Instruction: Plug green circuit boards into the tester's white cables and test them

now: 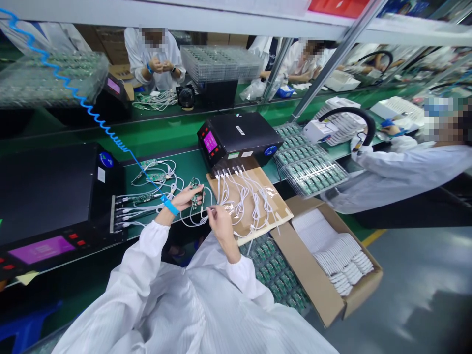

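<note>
My left hand (188,197), with a blue wrist strap (169,205) and coiled cord, is closed around a small green circuit board (193,191). Just to its right, my right hand (221,223) has thumb and fingers pinched together at a white cable (202,216); the exact grip is small and partly hidden. Left of my hands, several circuit boards (157,177) lie on the green bench among looping white cables. These cables run to a black test box (47,191) with a pink screen.
A second black box (239,135) feeds white cables onto a cardboard sheet (275,196). Trays of circuit boards (309,160) lie behind it. An open carton (306,270) of white parts stands at lower right, beside another board tray (276,270). A co-worker's sleeve (413,167) is at right.
</note>
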{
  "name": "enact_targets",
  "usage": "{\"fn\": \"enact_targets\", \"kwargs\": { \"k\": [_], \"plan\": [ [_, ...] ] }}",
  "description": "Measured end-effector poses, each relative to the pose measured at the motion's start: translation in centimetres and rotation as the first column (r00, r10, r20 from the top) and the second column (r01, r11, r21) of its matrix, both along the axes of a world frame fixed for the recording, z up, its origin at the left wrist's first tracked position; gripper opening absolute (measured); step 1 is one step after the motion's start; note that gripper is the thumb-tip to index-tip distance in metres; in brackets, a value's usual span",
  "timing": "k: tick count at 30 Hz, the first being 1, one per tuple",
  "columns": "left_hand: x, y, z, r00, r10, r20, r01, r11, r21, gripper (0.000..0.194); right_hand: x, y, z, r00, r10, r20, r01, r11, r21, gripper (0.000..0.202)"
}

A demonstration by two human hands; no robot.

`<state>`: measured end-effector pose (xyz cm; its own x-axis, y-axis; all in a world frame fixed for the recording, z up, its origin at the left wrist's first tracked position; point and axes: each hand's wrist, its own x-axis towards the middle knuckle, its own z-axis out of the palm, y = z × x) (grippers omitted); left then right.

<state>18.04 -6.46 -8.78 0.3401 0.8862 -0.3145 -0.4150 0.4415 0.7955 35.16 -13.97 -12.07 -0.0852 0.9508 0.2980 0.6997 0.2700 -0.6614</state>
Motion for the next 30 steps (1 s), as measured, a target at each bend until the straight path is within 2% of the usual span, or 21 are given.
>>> {"fn": "enact_targets", "kwargs": {
  "k": [2, 4, 9, 12, 17, 20, 23, 27, 30],
  "plan": [
    [0.0, 0.2, 0.2, 1.000, 0.009, 0.021, -0.009, 1.000, -0.007, 0.045, -0.5, -0.7, -0.9, 0.996, 0.070, 0.062, -0.061, 0.989, -0.134, 0.024],
    [0.0, 0.3, 0.4, 1.000, 0.009, 0.028, -0.009, 1.000, -0.017, 0.045, -1.1, -0.8, -1.4, 0.990, 0.101, 0.098, -0.081, 0.978, -0.193, 0.022],
    [0.2, 0.4, 0.9, 0.998, 0.024, -0.064, -0.029, 0.996, -0.079, 0.042, -2.3, -0.4, -1.9, 0.988, 0.129, 0.090, -0.109, 0.974, -0.197, 0.031],
    [0.2, 0.5, 1.0, 0.994, 0.056, -0.094, -0.063, 0.996, -0.068, 0.042, -2.5, -0.4, -2.4, 0.992, 0.123, 0.040, -0.113, 0.975, -0.193, 0.031],
    [-0.4, 1.0, 1.4, 0.950, 0.258, -0.179, -0.261, 0.965, 0.003, 0.037, -2.7, 0.2, -3.0, 0.996, 0.078, 0.036, -0.070, 0.981, -0.180, 0.028],
    [-1.4, 0.9, 1.9, 0.920, 0.357, -0.159, -0.358, 0.933, 0.025, 0.033, -3.1, 1.0, -2.8, 0.996, 0.054, 0.077, -0.038, 0.979, -0.202, 0.027],
    [-2.6, -0.1, 2.4, 0.913, 0.397, -0.097, -0.400, 0.917, -0.013, 0.025, -3.7, 2.0, -2.5, 0.991, 0.006, 0.136, 0.027, 0.970, -0.243, 0.028],
    [-4.1, -2.7, 2.7, 0.931, 0.364, 0.003, -0.362, 0.925, -0.119, 0.010, -4.6, 3.1, -2.1, 0.973, -0.045, 0.226, 0.108, 0.955, -0.276, 0.029],
    [-4.9, -5.1, 2.6, 0.937, 0.348, 0.042, -0.337, 0.927, -0.163, 0.017, -5.3, 3.5, -2.0, 0.960, -0.051, 0.274, 0.129, 0.953, -0.275, 0.028]
  ]
}}
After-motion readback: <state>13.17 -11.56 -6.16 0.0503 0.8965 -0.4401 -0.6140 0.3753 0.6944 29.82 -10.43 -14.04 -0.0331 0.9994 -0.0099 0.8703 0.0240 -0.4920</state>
